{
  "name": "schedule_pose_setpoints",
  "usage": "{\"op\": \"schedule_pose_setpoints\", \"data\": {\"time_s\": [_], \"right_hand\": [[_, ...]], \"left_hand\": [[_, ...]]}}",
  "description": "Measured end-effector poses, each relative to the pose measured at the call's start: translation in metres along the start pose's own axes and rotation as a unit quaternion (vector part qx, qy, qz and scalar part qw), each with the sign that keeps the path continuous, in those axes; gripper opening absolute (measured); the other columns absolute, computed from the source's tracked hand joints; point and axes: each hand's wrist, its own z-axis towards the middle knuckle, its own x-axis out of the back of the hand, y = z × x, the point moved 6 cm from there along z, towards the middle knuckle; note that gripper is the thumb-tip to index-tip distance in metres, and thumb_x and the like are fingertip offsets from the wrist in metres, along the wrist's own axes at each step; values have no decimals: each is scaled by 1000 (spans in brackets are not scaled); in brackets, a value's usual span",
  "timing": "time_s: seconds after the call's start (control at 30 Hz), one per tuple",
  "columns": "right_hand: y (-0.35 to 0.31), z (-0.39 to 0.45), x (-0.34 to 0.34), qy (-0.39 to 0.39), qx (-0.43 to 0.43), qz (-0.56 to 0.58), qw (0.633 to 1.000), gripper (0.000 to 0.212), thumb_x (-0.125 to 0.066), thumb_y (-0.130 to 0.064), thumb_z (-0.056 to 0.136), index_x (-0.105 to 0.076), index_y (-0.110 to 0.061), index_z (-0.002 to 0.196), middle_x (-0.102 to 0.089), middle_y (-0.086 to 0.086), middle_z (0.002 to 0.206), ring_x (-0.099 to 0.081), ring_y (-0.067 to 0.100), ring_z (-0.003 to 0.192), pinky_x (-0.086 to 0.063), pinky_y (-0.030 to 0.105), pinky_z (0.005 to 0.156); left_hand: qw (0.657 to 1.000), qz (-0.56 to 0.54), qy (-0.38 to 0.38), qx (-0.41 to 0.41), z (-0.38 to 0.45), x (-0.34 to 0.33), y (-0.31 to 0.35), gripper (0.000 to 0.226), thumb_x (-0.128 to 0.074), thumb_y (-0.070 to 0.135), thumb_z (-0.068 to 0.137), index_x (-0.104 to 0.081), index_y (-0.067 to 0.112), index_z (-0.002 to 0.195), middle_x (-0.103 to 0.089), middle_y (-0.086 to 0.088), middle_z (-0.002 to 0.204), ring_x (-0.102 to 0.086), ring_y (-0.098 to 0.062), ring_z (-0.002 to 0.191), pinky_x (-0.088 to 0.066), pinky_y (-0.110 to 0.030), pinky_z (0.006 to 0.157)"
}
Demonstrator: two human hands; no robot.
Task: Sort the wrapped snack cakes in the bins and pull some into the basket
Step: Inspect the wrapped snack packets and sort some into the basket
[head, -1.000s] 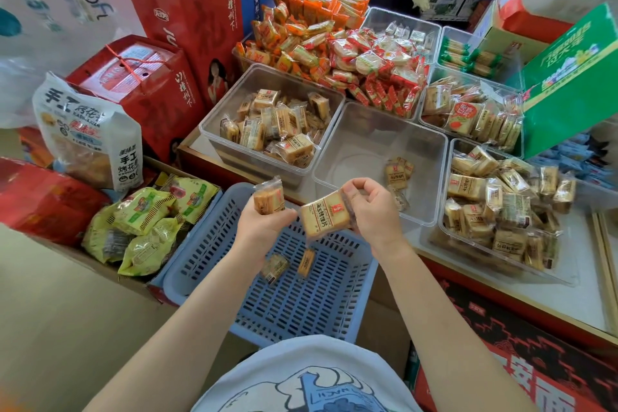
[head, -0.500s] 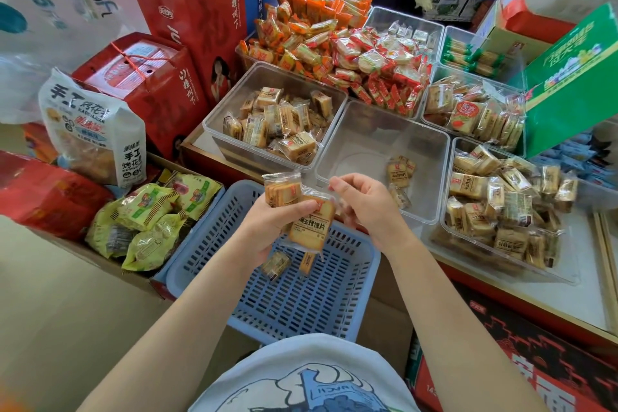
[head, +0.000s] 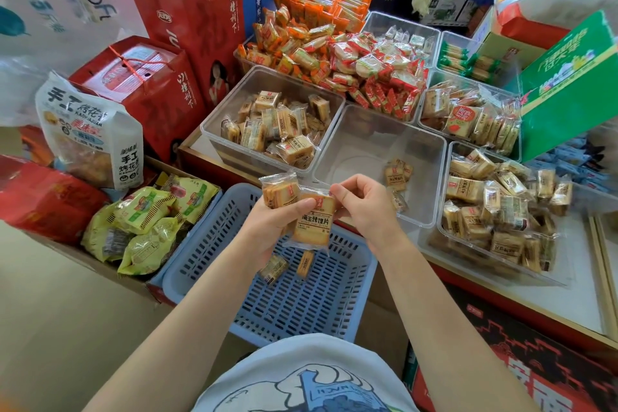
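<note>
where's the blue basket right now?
Head view, lower centre: the blue basket sits below both hands, right of the box of yellow-green snack bags, in front of the clear bins.

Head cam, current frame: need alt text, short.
A person's left hand holds two clear-wrapped tan snack cakes over a blue slotted plastic basket while the right hand pinches the front packet's top edge. Clear plastic bins of wrapped snacks sit behind on the counter.

Both hands (head: 363, 207) hold 2 wrapped cakes (head: 312, 219) over basket (head: 334, 294).
</note>
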Motion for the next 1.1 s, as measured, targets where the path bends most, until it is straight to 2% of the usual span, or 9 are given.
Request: {"op": "schedule_pose_setpoints", "data": {"time_s": [0.13, 0.2, 0.4, 0.53, 0.67, 0.83, 0.93, 1.03, 1.1], "right_hand": [[-3, 2, 8, 34, 14, 42, 998, 11, -70, -12, 95, -67, -7, 86, -73, 6, 74, -71, 14, 66, -59, 27, 61], [-2, 4, 10, 37, 2, 73, 997, 8, -69, -17, 96, -66, -10, 93, -73, 4, 77, -72, 18, 71, -61, 33, 67], [10, -5, -10, -118, -55, 6, 992, 35, -76, -33, 86, -62, -10, 109, -73, 7, 94, -70, 18, 78, -62, 35, 75], [12, -7, -13, -96, -12, -22, 995, 21, -79, -10, 87, -65, -4, 101, -72, 17, 94, -71, 24, 76, -63, 39, 75], [14, -6, -13, -97, 0, -57, 994, 14, -79, -6, 87, -67, -6, 92, -72, 17, 90, -72, 25, 80, -63, 36, 75], [16, -4, -9, -103, -6, -30, 994, 8, -76, -8, 90, -69, -6, 86, -73, 8, 79, -70, 20, 74, -62, 35, 73], [11, -3, -7, -102, -13, -36, 994, 20, -69, -25, 96, -69, -7, 88, -73, 3, 79, -70, 18, 76, -61, 34, 72], [9, -1, -9, -109, -43, -21, 993, 42, -68, -49, 87, -61, -17, 112, -75, 7, 103, -74, 20, 90, -63, 36, 76], [11, -1, -12, -112, -58, -27, 992, 51, -66, -53, 88, -54, -20, 126, -71, 6, 117, -71, 20, 103, -63, 42, 84]], "left_hand": [[997, 17, -53, 57, -1, -5, -1, 52, -81, 25, 83, -64, 9, 130, -74, -11, 121, -71, -31, 113, -55, -43, 100], [998, -1, -20, 61, 1, -2, -2, 55, -81, 25, 82, -63, 8, 131, -75, -11, 120, -71, -30, 112, -52, -47, 104], [963, -159, 176, 129, 0, 18, -18, 37, -78, 21, 87, -65, 7, 119, -79, -9, 99, -76, -22, 88, -59, -33, 69], [949, -180, 212, 148, -3, 18, -23, 37, -81, 20, 85, -62, 6, 115, -74, -15, 109, -71, -28, 101, -59, -37, 75], [936, -212, 236, 150, -6, 18, -22, 36, -82, 17, 84, -58, 7, 109, -69, -17, 109, -69, -29, 102, -59, -39, 80], [949, -190, 215, 133, -4, 19, -18, 42, -81, 20, 85, -61, 6, 118, -74, -16, 112, -72, -28, 103, -59, -35, 76], [971, -147, 163, 92, 0, 20, -11, 34, -75, 18, 89, -65, 7, 119, -78, -11, 107, -76, -24, 95, -61, -34, 78], [993, -58, 82, 58, 1, 10, -1, 35, -71, 17, 92, -66, 7, 125, -78, -10, 108, -76, -23, 95, -61, -27, 71], [998, -24, 39, 51, 2, 0, 0, 32, -69, 17, 93, -67, 8, 124, -77, -11, 110, -76, -22, 96, -59, -24, 69]]}}
